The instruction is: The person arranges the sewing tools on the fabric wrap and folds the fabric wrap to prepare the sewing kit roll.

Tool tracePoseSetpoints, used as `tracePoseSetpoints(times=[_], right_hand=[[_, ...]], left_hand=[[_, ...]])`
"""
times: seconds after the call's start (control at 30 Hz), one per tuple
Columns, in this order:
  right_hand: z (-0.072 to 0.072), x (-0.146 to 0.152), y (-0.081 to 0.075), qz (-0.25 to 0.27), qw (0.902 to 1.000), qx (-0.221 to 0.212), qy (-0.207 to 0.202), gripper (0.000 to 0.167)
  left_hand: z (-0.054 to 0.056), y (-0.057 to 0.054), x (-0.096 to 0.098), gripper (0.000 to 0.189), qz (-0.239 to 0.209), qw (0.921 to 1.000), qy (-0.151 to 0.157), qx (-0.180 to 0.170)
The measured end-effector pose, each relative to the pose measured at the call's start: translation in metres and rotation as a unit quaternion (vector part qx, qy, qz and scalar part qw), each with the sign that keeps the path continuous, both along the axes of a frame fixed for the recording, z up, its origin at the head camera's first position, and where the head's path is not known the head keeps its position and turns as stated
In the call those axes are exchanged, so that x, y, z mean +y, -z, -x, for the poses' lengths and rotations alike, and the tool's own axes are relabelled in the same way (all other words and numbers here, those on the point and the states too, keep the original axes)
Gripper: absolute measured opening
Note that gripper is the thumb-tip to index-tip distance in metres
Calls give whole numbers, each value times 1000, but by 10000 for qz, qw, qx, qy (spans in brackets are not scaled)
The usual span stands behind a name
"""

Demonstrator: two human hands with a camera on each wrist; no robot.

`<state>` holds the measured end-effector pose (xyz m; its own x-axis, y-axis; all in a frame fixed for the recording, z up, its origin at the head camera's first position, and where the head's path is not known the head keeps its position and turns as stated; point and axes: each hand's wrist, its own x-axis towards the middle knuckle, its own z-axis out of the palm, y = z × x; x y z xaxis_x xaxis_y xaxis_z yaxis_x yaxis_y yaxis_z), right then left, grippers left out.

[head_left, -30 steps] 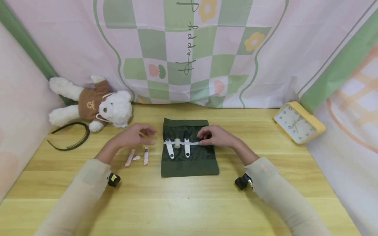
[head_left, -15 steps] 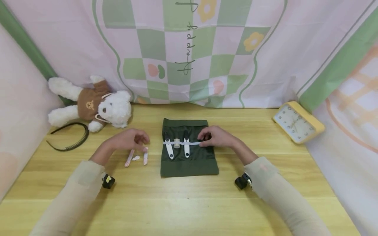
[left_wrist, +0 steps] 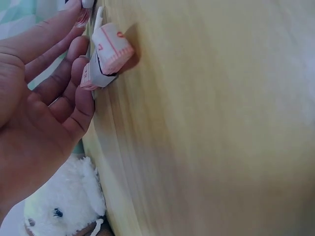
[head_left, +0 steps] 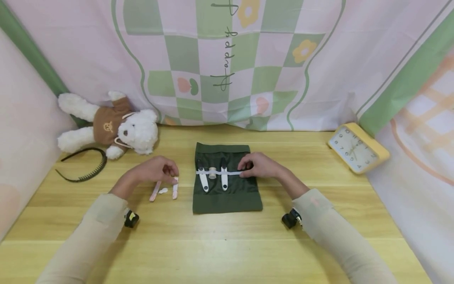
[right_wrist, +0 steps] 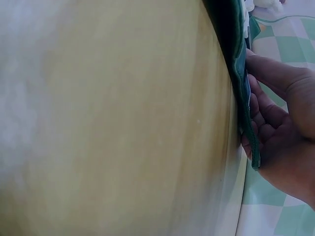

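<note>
A checked curtain (head_left: 213, 51) hangs behind the wooden tabletop (head_left: 227, 252), its word "Happy" running sideways. The left grip (head_left: 156, 169) pinches the far end of a pink roll (head_left: 175, 191), whose long axis runs almost straight away from the person. On that grip's near side lies a second roll (head_left: 154, 192), far end leaning right; the left wrist view alone shows its red figures and lines (too blurred to read for certain). The right grip (head_left: 260, 165) has its thumb at the end of the strap (head_left: 232, 172) on the green pouch (head_left: 227, 203); whether it clasps anything I cannot tell. Left of it, two white tools (head_left: 224, 179) point dark tips away, a spool (head_left: 212, 173) between them.
</note>
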<state>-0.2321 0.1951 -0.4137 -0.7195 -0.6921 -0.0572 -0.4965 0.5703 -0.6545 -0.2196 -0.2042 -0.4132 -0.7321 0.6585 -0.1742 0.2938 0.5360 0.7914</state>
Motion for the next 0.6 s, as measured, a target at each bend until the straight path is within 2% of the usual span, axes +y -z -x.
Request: tracePoseSetpoints(times=[0.27, 0.5, 0.6], right_hand=[[-2, -1, -1, -16, 9999, -67, 73, 7], [-3, -2, -2, -47, 9999, -71, 96, 5], [-2, -3, -3, -78, 9999, -45, 111, 6]], left_hand=[[0, 0, 2, 7, 284, 9996, 35, 60], [1, -1, 1, 6, 120, 9999, 105, 46], [2, -1, 1, 7, 29, 10000, 41, 73]])
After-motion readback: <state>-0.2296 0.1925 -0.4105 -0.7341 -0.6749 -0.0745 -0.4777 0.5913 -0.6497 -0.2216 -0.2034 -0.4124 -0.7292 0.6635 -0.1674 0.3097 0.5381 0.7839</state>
